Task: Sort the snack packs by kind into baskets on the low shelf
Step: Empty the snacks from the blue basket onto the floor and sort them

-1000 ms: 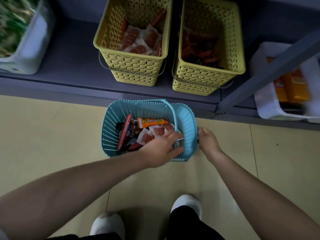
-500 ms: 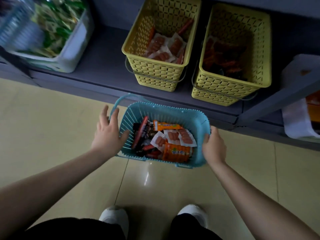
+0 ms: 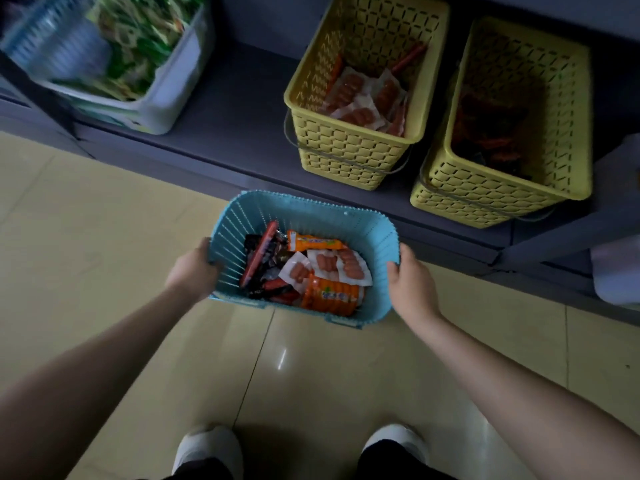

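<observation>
White shoes (image 3: 207,452) on tiled floor (image 3: 86,244). Left hand (image 3: 192,271) and right hand (image 3: 412,285) grip opposite rims of the blue basket (image 3: 311,209) holding mixed snack packs (image 3: 311,268). Beyond, on the low shelf (image 3: 235,109), two yellow baskets (image 3: 349,147), a white bin (image 3: 173,95).

The slotted basket (image 3: 346,216) is light blue, holding orange, red and black snack packs (image 3: 304,268). Two lattice-pierced baskets (image 3: 346,150) are yellow on a grey shelf (image 3: 225,109). The floor (image 3: 104,237) is pale yellow tile.
</observation>
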Demonstrator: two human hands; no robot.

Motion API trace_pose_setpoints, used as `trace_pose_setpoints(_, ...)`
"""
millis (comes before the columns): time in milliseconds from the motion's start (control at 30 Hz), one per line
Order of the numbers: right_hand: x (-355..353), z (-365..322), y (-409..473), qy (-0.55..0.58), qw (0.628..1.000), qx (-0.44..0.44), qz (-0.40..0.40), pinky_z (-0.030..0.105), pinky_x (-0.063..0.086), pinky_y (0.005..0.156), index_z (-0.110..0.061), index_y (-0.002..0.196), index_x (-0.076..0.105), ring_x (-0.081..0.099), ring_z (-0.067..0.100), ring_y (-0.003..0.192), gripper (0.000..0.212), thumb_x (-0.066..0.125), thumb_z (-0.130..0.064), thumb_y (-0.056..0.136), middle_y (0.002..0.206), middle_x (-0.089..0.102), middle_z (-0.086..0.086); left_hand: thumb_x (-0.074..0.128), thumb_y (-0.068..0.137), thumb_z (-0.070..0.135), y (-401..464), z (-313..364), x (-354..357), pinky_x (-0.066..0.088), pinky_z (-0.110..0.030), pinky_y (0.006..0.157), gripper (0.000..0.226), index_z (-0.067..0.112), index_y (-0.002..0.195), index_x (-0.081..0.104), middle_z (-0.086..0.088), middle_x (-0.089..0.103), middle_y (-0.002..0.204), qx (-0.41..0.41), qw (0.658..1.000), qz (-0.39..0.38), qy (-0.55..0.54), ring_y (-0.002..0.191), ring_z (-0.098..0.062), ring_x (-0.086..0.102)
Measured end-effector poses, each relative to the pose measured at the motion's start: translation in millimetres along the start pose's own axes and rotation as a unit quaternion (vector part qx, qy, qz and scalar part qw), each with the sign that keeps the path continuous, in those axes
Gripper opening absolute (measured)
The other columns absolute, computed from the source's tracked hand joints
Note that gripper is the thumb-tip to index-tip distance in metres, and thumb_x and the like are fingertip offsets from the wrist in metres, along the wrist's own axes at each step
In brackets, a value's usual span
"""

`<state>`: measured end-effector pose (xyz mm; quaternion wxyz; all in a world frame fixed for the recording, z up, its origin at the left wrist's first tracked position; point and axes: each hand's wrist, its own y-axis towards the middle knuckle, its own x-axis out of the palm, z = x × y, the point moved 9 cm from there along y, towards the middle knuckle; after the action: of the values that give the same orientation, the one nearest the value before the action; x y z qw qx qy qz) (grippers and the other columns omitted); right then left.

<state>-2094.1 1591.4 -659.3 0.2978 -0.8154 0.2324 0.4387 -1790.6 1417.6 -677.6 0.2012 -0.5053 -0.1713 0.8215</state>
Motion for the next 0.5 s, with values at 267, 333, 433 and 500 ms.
trace_pose_setpoints(267, 80, -212, -17, -0.139, 0.892, -0.409, -0.129, 0.038, 0.051, 0.081, -0.007, 0.115, 0.055, 0.053, 0.028, 0.110, 0.025, 0.045, -0.009, 0.093, 0.121, 0.052, 0.009, 0.061, 0.085, 0.015, 26, -79, -78, 0.043, -0.041, 0.084, 0.055, 0.007, 0.135, 0.039, -0.025, 0.055, 0.124, -0.053, 0.995, 0.056, 0.063, 0.110, -0.040, 0.052)
trace_pose_setpoints(333, 120, -215, 7, -0.202, 0.902, -0.322, -0.203, 0.039, 0.046, 0.085, -0.008, 0.124, 0.047, 0.047, 0.028, 0.118, 0.030, 0.043, -0.019, 0.096, 0.132, 0.044, 0.009, 0.062, 0.083, 0.012, 24, -68, -91, 0.037, -0.048, 0.099, 0.064, 0.007, 0.140, 0.033, -0.022, 0.040, 0.140, -0.003, 0.985, 0.116, 0.125, 0.126, -0.040, 0.038)
trace_pose_setpoints(433, 156, -211, 36, -0.240, 0.901, -0.262, -0.247, 0.043, 0.040, 0.096, -0.010, 0.136, 0.036, 0.041, 0.031, 0.126, 0.039, 0.038, -0.016, 0.097, 0.143, 0.037, 0.011, 0.057, 0.081, 0.008, 9, -19, -86, 0.036, -0.056, 0.101, 0.045, 0.003, 0.125, 0.053, -0.022, 0.047, 0.134, 0.220, 0.939, 0.207, 0.166, 0.127, -0.043, 0.038)
trace_pose_setpoints(500, 175, -201, 45, -0.234, 0.896, -0.238, -0.292, 0.045, 0.036, 0.104, -0.013, 0.143, 0.030, 0.038, 0.034, 0.129, 0.045, 0.034, -0.020, 0.098, 0.147, 0.035, 0.012, 0.047, 0.086, 0.019, 0, 9, -69, 0.043, -0.052, 0.095, 0.034, 0.004, 0.112, 0.062, -0.018, 0.059, 0.120, 0.345, 0.903, 0.203, 0.153, 0.117, -0.041, 0.050)
